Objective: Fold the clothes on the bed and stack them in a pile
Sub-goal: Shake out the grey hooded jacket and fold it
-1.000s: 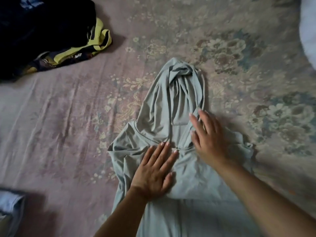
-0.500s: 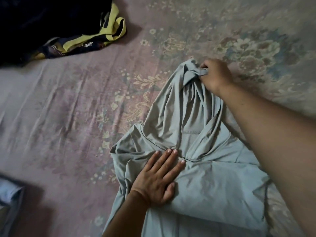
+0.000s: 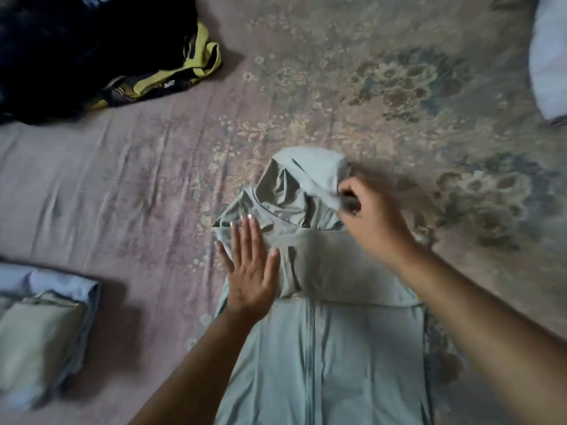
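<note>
A pale grey-green zip hoodie (image 3: 331, 348) lies front up on the bed, its sleeves folded across the chest. My left hand (image 3: 250, 268) presses flat on its left shoulder, fingers straight. My right hand (image 3: 372, 216) pinches the tip of the hood (image 3: 294, 182) and holds it doubled back over the neck; that hand is blurred. A pile of folded pale clothes (image 3: 43, 329) sits at the left edge. A heap of dark clothes with a black and yellow garment (image 3: 171, 78) lies at the far left.
The bed is covered by a pinkish floral sheet (image 3: 138, 185). A white pillow (image 3: 549, 56) shows at the far right edge.
My right hand went from the collar out to the hood's tip, gripped it, and has pulled it back toward me, folding the hood over. My left hand stayed pressed on the hoodie.
</note>
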Available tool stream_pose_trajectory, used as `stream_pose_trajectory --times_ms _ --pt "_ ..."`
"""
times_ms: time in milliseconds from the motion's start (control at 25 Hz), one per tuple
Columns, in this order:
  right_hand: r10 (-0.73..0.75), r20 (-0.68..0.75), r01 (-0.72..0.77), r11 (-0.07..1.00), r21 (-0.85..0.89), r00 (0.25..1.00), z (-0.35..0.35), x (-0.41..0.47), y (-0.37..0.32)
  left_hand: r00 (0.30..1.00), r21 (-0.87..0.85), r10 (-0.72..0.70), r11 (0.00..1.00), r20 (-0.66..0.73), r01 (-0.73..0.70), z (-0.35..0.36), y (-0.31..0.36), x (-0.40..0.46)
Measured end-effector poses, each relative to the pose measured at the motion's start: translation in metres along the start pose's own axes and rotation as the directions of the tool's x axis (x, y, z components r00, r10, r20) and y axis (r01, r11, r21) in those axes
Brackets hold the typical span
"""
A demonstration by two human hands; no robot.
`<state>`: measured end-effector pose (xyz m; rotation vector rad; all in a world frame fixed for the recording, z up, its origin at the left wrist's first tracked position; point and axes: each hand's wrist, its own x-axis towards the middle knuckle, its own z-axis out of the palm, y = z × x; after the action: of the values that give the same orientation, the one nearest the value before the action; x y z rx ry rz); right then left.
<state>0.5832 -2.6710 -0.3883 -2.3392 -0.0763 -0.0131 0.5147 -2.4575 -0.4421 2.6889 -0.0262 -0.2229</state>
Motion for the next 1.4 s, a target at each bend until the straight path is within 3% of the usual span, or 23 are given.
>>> stream_pose_trajectory --times_ms 80,160,280,360,440,520,600,720,800,920,960,1040,1160,1280,1400 --pt "-0.058 0.078 0.063 0.996 -0.065 0.995 0.01 -0.067 -0.009 1.0 -0.063 -0.001 0.998 -0.013 0.0 -0.022 0.004 -0.006" --pt "-0.068 0.215 0.101 0.984 -0.144 0.974 0.023 -0.122 -0.006 0.971 0.1 0.235 0.968 -0.033 -0.231 -0.024 0.008 -0.014" --pt "-0.042 0.35 0.134 0.961 -0.243 0.936 0.034 -0.157 0.016 0.8 0.208 0.58 0.773 0.152 -0.599 0.006 0.009 -0.018" --pt "-0.037 0.303 0.114 0.963 -0.243 0.952 0.031 -0.135 0.029 0.667 0.237 0.685 0.624 0.293 -0.744 0.021 0.004 -0.018" --pt "-0.078 0.219 0.146 0.937 -0.316 0.973 0.032 -0.091 0.042 0.61 0.217 0.711 0.572 0.349 -0.791 0.032 -0.001 -0.019" --pt "-0.079 0.206 0.162 0.892 -0.423 0.975 0.031 -0.036 0.048 0.651 0.163 0.7 0.635 0.293 -0.756 0.036 0.005 -0.016" --pt "0.106 0.301 0.08 0.835 -0.545 0.948 0.03 0.011 0.047 0.726 0.2 0.65 0.698 0.226 -0.687 0.039 0.009 0.0" --pt "0.425 0.384 -0.031 0.703 -0.711 0.819 0.034 0.045 0.052 0.739 0.241 0.593 0.703 0.321 -0.669 0.045 0.003 0.018" --pt "0.37 0.343 -0.037 0.724 -0.689 0.864 0.03 0.051 0.052 0.778 0.21 0.535 0.761 0.33 -0.613 0.046 0.001 0.016" --pt "0.19 0.172 -0.03 0.75 -0.661 0.967 0.019 0.061 0.052 0.889 0.227 0.436 0.86 0.137 -0.457 0.029 0.0 0.025" --pt "0.18 0.155 -0.037 0.758 -0.651 0.971 0.018 0.065 0.053 0.926 0.242 0.363 0.894 0.101 -0.377 0.019 -0.005 0.037" --pt "0.296 0.22 -0.099 0.774 -0.625 0.929 0.018 0.065 0.057 0.987 0.205 0.15 0.966 0.061 -0.159 0.004 -0.019 0.065" --pt "0.523 0.305 -0.18 0.685 -0.706 0.796 0.009 0.052 0.077 0.986 0.129 -0.16 0.98 0.044 0.153 -0.007 -0.033 0.108" --pt "0.469 0.272 -0.22 0.753 -0.62 0.841 -0.005 0.047 0.094 0.96 0.128 -0.271 0.957 0.074 0.26 -0.005 -0.035 0.135" --pt "0.41 0.162 -0.229 0.749 -0.622 0.898 -0.005 0.063 0.095 0.955 0.15 -0.295 0.944 -0.019 0.294 -0.01 -0.027 0.151"
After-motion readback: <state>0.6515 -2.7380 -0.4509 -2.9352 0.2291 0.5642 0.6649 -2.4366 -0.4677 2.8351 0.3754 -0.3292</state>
